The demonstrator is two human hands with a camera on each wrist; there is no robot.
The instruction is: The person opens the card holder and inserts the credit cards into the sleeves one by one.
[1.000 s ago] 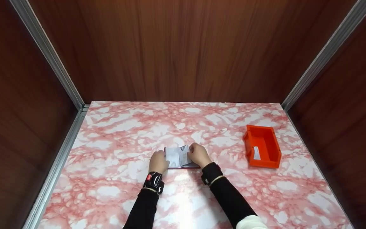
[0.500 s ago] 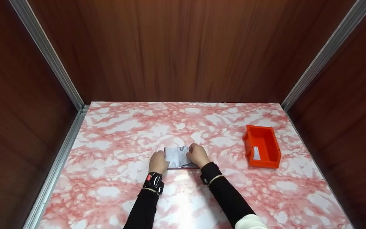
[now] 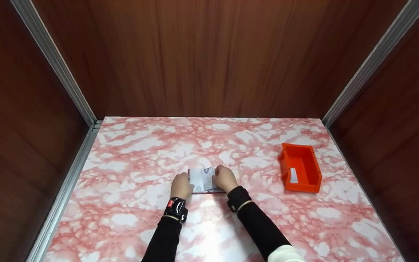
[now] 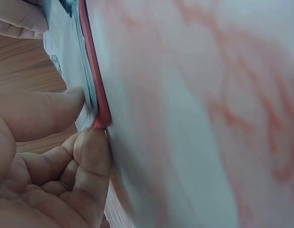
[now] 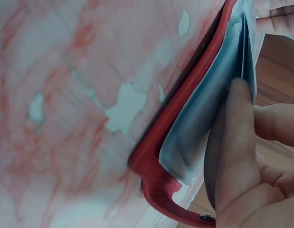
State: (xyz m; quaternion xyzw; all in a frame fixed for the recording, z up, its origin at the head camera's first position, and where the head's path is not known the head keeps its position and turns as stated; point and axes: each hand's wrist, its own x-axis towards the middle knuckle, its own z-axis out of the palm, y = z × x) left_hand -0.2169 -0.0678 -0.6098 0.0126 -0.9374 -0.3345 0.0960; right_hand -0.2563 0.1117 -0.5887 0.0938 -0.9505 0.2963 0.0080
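A red card holder (image 5: 173, 116) with clear plastic sleeves (image 5: 197, 130) lies opened on the marbled table, a snap on its strap. My left hand (image 3: 181, 186) grips its left end; in the left wrist view the thumb (image 4: 52, 107) presses on the sleeves and a curled finger is under the red cover. My right hand (image 3: 226, 179) pinches a pale printed card (image 3: 207, 177) that lies slantwise over the opened sleeves. Its thumb and finger (image 5: 240, 137) are right at the sleeve edges in the right wrist view. The card's right end is hidden behind the fingers.
An orange bin (image 3: 303, 187) with a white label (image 3: 293, 175) stands at the right of the pink-and-white table (image 3: 140, 153). Brown wood-grain walls (image 3: 209, 58) and metal posts (image 3: 58, 69) enclose the back and sides.
My right hand has shifted slightly left and toward me, and the printed card has slid left over the sleeves with it. My left hand stays at the card holder's left end.
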